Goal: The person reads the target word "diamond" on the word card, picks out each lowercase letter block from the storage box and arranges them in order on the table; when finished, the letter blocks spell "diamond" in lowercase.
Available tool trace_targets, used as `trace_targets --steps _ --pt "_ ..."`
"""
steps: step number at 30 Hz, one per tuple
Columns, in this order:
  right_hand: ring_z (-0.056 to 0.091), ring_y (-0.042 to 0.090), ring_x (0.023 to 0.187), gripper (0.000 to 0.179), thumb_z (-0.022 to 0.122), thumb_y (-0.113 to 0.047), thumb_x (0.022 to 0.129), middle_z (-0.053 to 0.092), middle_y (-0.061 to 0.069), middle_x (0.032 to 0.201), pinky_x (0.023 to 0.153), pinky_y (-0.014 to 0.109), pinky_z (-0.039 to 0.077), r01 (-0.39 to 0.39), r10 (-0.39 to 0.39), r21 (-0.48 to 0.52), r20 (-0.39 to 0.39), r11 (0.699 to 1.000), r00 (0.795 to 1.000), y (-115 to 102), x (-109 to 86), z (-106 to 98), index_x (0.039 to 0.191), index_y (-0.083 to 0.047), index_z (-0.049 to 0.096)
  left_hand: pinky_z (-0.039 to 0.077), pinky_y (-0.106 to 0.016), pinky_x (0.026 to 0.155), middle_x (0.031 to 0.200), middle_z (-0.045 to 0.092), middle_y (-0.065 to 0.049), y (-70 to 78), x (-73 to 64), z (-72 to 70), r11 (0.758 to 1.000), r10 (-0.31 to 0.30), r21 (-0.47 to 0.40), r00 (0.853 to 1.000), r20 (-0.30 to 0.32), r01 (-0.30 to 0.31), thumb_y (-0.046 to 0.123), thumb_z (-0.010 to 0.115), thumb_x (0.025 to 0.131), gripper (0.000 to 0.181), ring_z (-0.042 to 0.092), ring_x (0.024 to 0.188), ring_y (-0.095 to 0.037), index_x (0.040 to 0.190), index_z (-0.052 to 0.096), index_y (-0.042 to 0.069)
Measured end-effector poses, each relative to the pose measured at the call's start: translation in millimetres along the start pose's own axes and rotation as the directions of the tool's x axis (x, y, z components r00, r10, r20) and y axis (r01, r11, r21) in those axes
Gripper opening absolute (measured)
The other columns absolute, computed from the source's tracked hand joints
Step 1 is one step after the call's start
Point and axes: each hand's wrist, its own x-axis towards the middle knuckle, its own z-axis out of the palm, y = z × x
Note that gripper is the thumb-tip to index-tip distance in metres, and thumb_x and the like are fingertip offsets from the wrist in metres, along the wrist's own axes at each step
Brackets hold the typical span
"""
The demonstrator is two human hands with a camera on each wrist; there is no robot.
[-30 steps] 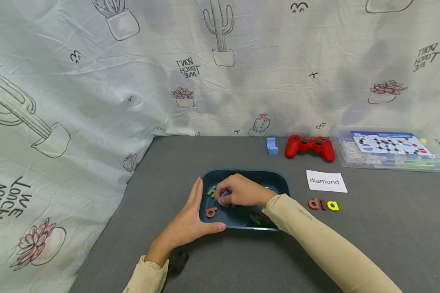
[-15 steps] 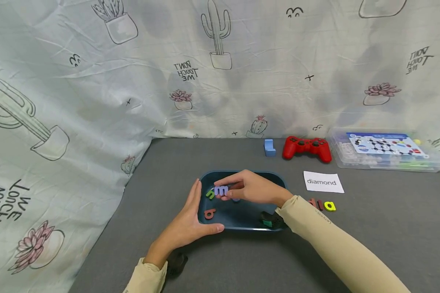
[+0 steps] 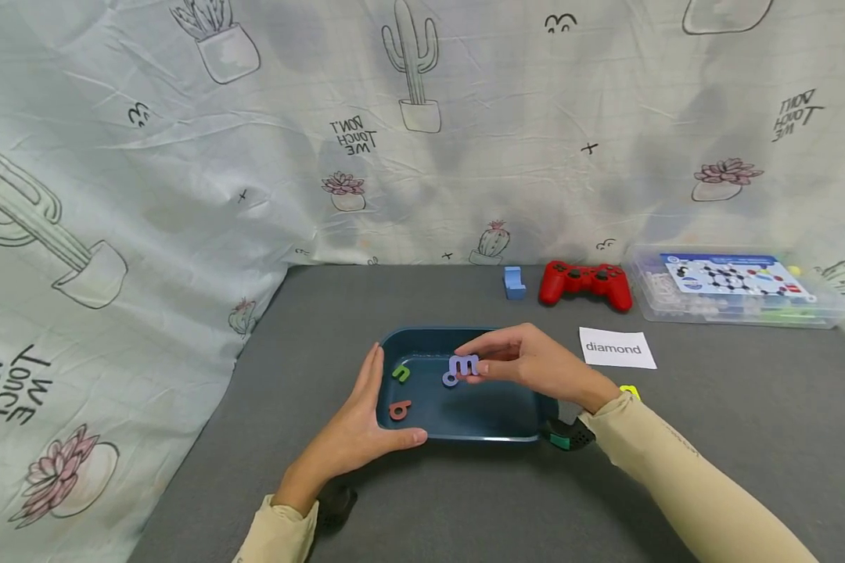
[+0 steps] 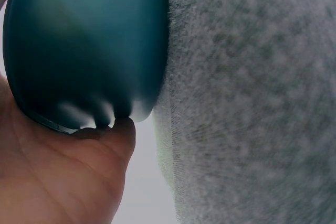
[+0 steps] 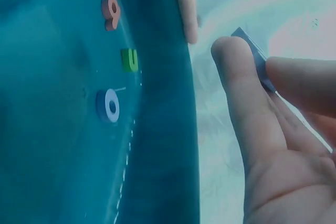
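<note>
My right hand (image 3: 545,366) pinches a lavender letter m (image 3: 462,365) between thumb and fingers, above a dark teal tray (image 3: 479,418). In the right wrist view the same letter m (image 5: 255,59) shows edge-on between the fingertips. Inside the tray lie a light purple letter o (image 3: 450,380), a green letter n (image 3: 400,374) and a reddish-brown letter (image 3: 399,410) shaped like a d. My left hand (image 3: 352,430) lies with straight fingers along the tray's left side, its thumb at the front rim. Its fingertips touch the tray's outer wall in the left wrist view.
Right of the tray lies a white card (image 3: 617,348) printed "diamond", with a yellow letter (image 3: 630,391) partly hidden by my right sleeve. Farther back are a blue block (image 3: 514,283), a red game controller (image 3: 586,285) and a clear plastic case (image 3: 739,289). A patterned curtain hangs behind.
My right hand has raised the letter m from the tray floor and carried it rightward, bringing the letter o into sight. My left hand stays at the tray's side.
</note>
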Motion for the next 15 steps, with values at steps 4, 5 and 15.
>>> trace_targets --steps 4,5,15 --pt "0.071 0.049 0.112 0.031 0.067 -0.008 0.106 0.075 0.016 0.122 0.098 0.038 0.057 -0.001 0.003 0.034 -0.048 0.999 0.999 4 -11.5 -7 0.136 0.001 0.071 0.016 -0.071 0.122 0.178 -0.017 0.004 0.4 0.0 0.2 1.0 -0.007 0.007 1.0 -0.005 0.007 0.054 0.089 0.084 0.136 0.003 0.163 -0.036 0.172 -0.011 0.025" --pt "0.071 0.049 0.111 0.03 0.068 -0.008 0.105 0.075 0.016 0.121 0.098 0.04 0.058 -0.003 0.005 0.03 -0.064 1.0 0.998 5 -14.3 -9 0.134 0.0 0.072 0.016 -0.071 0.122 0.178 -0.017 0.004 0.5 -0.1 0.3 1.0 -0.008 0.008 1.0 -0.007 0.008 0.054 0.089 0.084 0.136 0.003 0.163 -0.036 0.172 -0.011 0.025" --pt "0.073 0.047 0.101 0.024 0.071 -0.011 0.103 0.078 0.014 0.109 0.083 0.038 0.063 -0.023 0.015 -0.027 -0.272 0.999 0.962 8 -45.3 -21 0.126 -0.003 0.074 0.017 -0.072 0.121 0.178 -0.018 0.002 1.6 -1.2 -0.6 1.0 -0.009 0.006 1.0 0.0 0.009 0.051 0.09 0.084 0.136 0.003 0.163 -0.036 0.172 -0.01 0.025"
